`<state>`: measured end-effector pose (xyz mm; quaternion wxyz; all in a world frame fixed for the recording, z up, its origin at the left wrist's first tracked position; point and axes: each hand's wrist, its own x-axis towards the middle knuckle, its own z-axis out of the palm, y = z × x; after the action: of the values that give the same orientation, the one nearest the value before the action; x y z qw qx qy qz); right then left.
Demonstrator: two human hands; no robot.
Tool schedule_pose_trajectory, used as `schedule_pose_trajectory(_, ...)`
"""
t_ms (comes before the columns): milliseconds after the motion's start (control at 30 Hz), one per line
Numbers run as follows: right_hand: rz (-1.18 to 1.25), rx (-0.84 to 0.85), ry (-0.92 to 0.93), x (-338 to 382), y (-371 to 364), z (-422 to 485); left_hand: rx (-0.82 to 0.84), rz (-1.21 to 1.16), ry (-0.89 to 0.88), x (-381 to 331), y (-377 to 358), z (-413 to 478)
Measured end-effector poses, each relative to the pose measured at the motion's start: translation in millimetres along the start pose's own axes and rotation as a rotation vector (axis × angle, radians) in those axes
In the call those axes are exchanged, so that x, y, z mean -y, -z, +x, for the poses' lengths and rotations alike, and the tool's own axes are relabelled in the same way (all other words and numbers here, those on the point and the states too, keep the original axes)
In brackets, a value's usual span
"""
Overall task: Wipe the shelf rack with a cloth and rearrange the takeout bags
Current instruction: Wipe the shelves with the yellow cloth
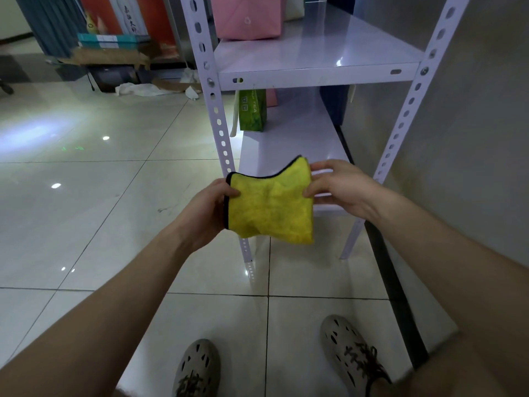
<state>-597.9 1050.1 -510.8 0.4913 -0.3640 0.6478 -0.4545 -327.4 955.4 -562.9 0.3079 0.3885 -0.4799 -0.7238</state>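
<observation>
A yellow cloth (272,204) with a dark edge hangs folded between both hands, in front of the white metal shelf rack (317,74). My left hand (211,207) pinches its left edge. My right hand (340,186) pinches its upper right corner. A pink takeout bag (247,17) stands on the upper shelf at the back left. A green tea bag (253,110) stands on the lower shelf (289,141), with a second pink bag (272,97) partly hidden behind it.
The rack stands against a grey wall (472,124) on the right. Glossy tiled floor (86,196) spreads to the left. Cardboard, boxes and crumpled paper (143,88) lie at the back left. My two shoes (349,356) show at the bottom.
</observation>
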Motion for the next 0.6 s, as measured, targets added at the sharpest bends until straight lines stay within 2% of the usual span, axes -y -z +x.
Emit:
schedule_pose_trajectory(100, 0.024, 0.067, 0.124, 14.1, -2.9, -10.2, -0.043, -0.018, 0.157, 18.3, -3.4, -3.5)
schedule_pose_trajectory(233, -0.102, 0.126, 0.184, 29.6, -18.6, -30.0, -0.058, -0.109, 0.270, 45.1, -14.7, -10.5)
schedule_pose_trajectory(367, -0.080, 0.140, 0.197, 37.9, -22.0, -37.3, 0.105, -0.219, 0.340, 52.6, -32.7, -23.9)
schedule_pose_trajectory(467, -0.008, 0.106, 0.158, 35.2, -15.3, -32.0, 0.160, -0.357, 0.369, 52.8, -40.7, -32.0)
schedule_pose_trajectory(600, 0.172, -0.048, -0.040, 17.3, -4.5, -19.3, 0.139, -0.509, 0.256, 39.5, -19.5, -24.2)
